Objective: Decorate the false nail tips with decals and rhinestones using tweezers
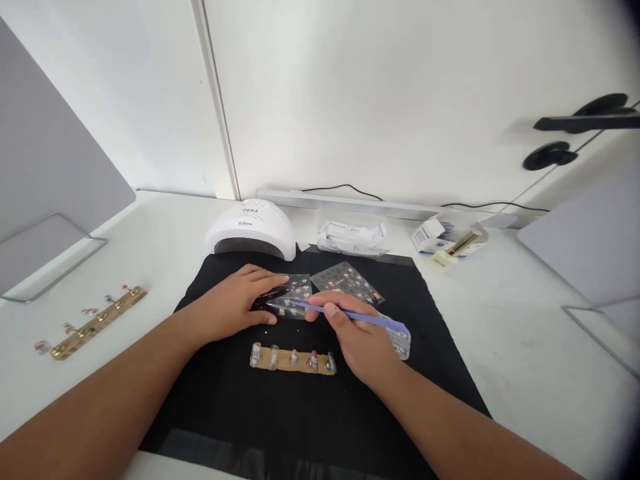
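White desk with a black mat (310, 413): left hand (240, 300) lies flat, pinning a sticker sheet (295, 293); right hand (357, 340) pinches blue tweezers (350, 315), tip on the sheet at 12 o'clock of the nail strip (293, 360), whose five nails look partly decorated.

mat (300, 407): plain black cloth
nail lamp (251, 230): white, dark lettering on top
tweezers (345, 314): lavender-blue
sticker sheets (350, 280): clear, dotted with tiny red/white designs, I think
nail tip strip (293, 359): tan-gold bar, clear tips with little coloured bits
table (500, 320): white
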A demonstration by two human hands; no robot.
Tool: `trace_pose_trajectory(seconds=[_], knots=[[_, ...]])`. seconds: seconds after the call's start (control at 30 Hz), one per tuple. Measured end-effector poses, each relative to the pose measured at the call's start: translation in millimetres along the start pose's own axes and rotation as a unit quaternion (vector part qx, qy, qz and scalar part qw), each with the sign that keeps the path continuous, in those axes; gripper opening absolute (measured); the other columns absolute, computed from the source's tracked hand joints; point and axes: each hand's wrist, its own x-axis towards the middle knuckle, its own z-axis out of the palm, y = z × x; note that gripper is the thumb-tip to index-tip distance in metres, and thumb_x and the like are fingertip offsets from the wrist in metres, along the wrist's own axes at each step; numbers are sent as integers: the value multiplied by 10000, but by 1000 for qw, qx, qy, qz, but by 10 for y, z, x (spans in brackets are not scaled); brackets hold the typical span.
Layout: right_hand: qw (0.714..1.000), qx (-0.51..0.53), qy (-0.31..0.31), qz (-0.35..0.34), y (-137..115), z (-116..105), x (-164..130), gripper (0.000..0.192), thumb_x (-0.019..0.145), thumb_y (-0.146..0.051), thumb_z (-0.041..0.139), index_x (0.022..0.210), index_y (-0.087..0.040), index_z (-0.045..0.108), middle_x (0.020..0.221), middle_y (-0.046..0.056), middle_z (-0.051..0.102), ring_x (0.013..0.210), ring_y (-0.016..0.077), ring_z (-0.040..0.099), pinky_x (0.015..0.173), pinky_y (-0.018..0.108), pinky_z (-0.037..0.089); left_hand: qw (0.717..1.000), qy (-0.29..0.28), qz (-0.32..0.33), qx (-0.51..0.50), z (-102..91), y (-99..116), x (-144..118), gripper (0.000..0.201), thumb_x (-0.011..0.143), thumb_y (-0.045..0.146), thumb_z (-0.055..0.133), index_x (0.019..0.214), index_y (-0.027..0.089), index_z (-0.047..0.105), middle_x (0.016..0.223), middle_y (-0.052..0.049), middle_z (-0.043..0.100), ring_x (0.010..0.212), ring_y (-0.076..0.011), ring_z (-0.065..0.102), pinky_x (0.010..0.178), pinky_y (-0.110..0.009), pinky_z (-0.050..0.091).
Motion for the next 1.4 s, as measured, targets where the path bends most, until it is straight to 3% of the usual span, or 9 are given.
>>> trace_pose_trajectory(seconds=[0.13,0.27,0.33,0.43,0.57,0.67,0.83,0.93,1.4], knots=[[999,5,30,-19,25,-13,-18,238,953,-445,614,995,-276,776,838,28,780,855,230,714,861,416,543,999,43,1,-17,-18,20,-37,749,876,480,689,1536,276,399,1563,-92,451,1417,-332,419,1180,-506,378],[996,43,66,-51,24,-64,-49,259,961,-482,593,1019,-294,762,937,34,778,900,225,724,901,437,556,990,138,-7,-34,-33,53,-69,749,947,531,558,1583,253,274,1600,-118,328,1465,-334,331,1229,-506,308],[992,62,89,-66,-30,-92,-58,246,965,-480,589,1018,-312,762,956,29,776,926,226,725,946,467,553,981,188,-14,-46,-21,78,-78,714,964,520,530,1578,265,268,1549,-121,365,1361,-313,438,1169,-492,387],[979,111,124,-117,-162,-125,-64,175,946,-429,639,993,-328,774,881,19,776,939,236,732,976,503,552,965,241,-47,-87,15,140,-97,677,950,506,566,1541,282,323,1327,-100,524,1001,-224,594,927,-419,522],[969,134,132,-157,-316,-142,-85,148,913,-426,689,963,-340,798,836,21,772,944,246,732,919,476,588,954,203,-75,-206,56,285,-139,625,946,482,601,1492,292,363,985,-12,612,707,-129,552,661,-291,484],[968,127,130,-173,-368,-142,-112,169,913,-444,683,976,-345,804,824,29,770,971,254,718,923,478,583,930,167,-57,-324,78,417,-140,639,935,419,643,1495,312,356,1003,-10,625,683,-107,562,619,-251,485],[966,83,154,-191,-405,-110,-143,195,883,-521,686,943,-378,805,804,40,771,955,298,715,911,546,578,817,225,65,-526,101,546,-78,478,853,264,757,1291,305,569,971,13,634,706,-91,594,674,-230,526],[962,72,147,-218,-421,-77,-160,198,897,-500,676,962,-365,806,787,37,782,923,296,727,945,555,565,783,225,83,-575,109,563,-71,407,826,250,794,1199,302,639,946,25,638,647,-79,583,612,-224,521],[956,41,27,-291,-355,-48,-309,301,1005,-381,534,1225,-313,728,989,56,795,1003,279,709,927,499,553,773,294,59,-559,196,706,-136,260,752,62,795,916,263,782,831,10,703,757,-90,641,662,-162,560]])
